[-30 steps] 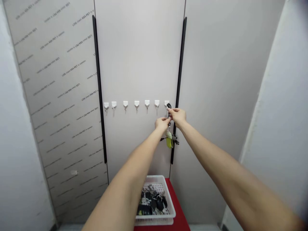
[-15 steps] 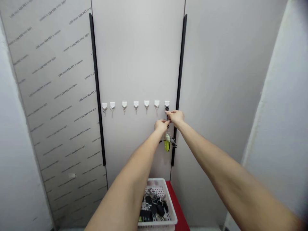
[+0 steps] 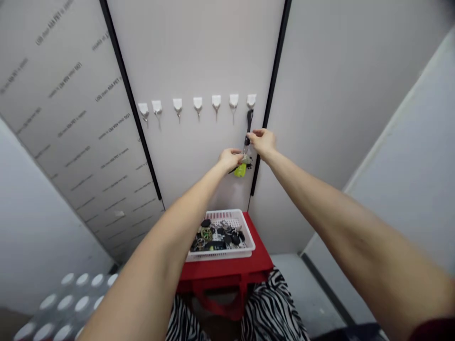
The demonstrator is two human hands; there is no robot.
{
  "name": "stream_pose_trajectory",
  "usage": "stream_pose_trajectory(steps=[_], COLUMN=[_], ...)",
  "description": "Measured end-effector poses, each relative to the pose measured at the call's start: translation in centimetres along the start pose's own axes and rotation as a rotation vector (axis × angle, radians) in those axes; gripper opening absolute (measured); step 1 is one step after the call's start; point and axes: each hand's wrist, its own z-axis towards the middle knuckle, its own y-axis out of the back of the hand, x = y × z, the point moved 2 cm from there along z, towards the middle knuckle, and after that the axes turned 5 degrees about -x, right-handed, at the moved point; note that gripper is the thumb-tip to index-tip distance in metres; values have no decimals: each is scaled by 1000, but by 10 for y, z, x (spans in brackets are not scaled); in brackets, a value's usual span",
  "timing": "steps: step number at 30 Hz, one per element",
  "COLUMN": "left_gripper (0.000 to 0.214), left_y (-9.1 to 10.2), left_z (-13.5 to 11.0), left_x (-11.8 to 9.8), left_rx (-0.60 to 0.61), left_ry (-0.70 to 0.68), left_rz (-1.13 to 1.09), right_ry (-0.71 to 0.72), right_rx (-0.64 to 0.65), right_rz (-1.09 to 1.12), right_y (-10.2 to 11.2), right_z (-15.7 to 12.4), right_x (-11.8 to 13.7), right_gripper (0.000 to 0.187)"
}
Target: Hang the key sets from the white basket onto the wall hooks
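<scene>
From the rightmost white hook (image 3: pixel 251 100) on the wall hangs a keychain by its black strap (image 3: pixel 250 118). My right hand (image 3: pixel 263 142) pinches the lower part of this strap, fingers closed. Just below and to the left, my left hand (image 3: pixel 230 159) is closed at the keychain's metal clasp and pale charm. Under those fingers dangles a bright yellow-green piece (image 3: pixel 240 170), with small dark pieces beside it. My fingertips partly cover the clasp.
Several more white hooks (image 3: pixel 197 102) run leftward in a row. A white plastic basket (image 3: pixel 250 237) of keys and keychains stands on a red stool (image 3: pixel 261 255). White-capped bottles (image 3: pixel 66 303) are at lower left. Black vertical strips (image 3: pixel 275 71) edge the panel.
The view has tilted down, showing the stool and bottles. My hands have moved down the keychain from the hook, and more of the black strap shows. My left hand has shifted toward the charms.
</scene>
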Motion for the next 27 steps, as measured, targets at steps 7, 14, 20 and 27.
stream_pose_trajectory(steps=[7, 14, 20, 27], left_gripper=[21, 24, 23, 25], left_y=[44, 55, 44, 42], left_z=[-62, -113, -134, -140], left_x=[91, 157, 168, 169], left_rx=[-37, 19, 117, 175], left_ry=[135, 94, 7, -52], left_rz=[108, 364, 506, 579], right_ry=[-29, -15, 230, 305], right_rx=[331, 808, 716, 784], right_rz=[-104, -275, -408, -491], right_y=[-1, -4, 4, 3], right_z=[-107, -206, -235, -242], right_x=[-24, -51, -53, -55], right_gripper=[20, 19, 20, 19])
